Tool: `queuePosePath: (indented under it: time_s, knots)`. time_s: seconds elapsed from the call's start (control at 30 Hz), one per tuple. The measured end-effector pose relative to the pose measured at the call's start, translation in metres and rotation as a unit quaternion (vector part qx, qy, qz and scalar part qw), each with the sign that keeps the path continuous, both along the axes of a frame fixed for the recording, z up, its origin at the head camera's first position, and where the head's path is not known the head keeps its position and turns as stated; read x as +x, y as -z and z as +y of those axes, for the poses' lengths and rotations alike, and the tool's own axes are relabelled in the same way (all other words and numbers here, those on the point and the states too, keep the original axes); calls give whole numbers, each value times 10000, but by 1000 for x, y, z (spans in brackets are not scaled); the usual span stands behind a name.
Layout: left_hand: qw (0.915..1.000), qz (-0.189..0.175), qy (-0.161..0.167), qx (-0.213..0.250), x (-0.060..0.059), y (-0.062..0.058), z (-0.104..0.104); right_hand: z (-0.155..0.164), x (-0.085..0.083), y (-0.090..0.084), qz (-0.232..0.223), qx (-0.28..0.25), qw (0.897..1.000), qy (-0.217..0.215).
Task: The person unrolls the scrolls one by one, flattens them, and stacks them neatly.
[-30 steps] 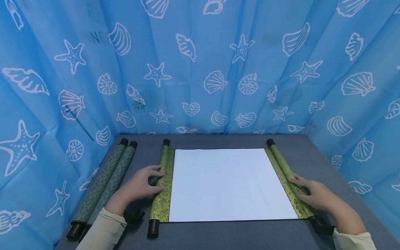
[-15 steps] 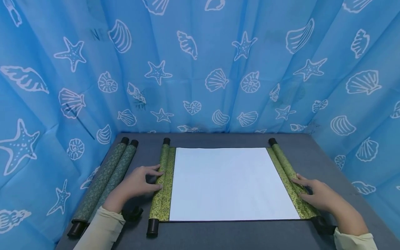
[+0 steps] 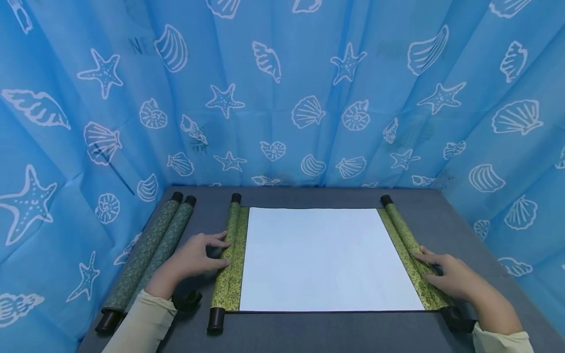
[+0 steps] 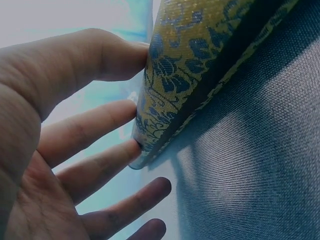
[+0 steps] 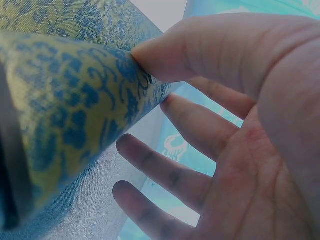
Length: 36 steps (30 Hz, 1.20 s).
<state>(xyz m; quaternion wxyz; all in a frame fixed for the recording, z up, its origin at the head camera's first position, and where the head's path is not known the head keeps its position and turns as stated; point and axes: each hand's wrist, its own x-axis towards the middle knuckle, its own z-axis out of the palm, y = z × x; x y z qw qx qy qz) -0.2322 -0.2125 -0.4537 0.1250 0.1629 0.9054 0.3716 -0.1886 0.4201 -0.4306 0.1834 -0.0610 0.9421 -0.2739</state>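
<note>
Little had moved save a slight drift of the head view. At lower right, the right hand point(image 3: 452, 277) touched one rolled end of the open scroll point(image 3: 331, 260) with loose, fairly straight fingers; the left hand point(image 3: 198, 255), left of centre, did likewise. Spread across mid-frame, the scroll looked light, limp and easily creased, best held by its black roller knobs point(image 3: 216, 321). Wrist views revealed floral brocade and spare fingers clear of it, unseen from the head.
</note>
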Motion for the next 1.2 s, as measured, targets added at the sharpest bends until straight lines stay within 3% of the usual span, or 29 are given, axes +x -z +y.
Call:
queuePosePath:
  time_s: [1.2]
  knots:
    - [9997,37,219,136,-3,6,-4,2,-5,3,108,283,9995,-113]
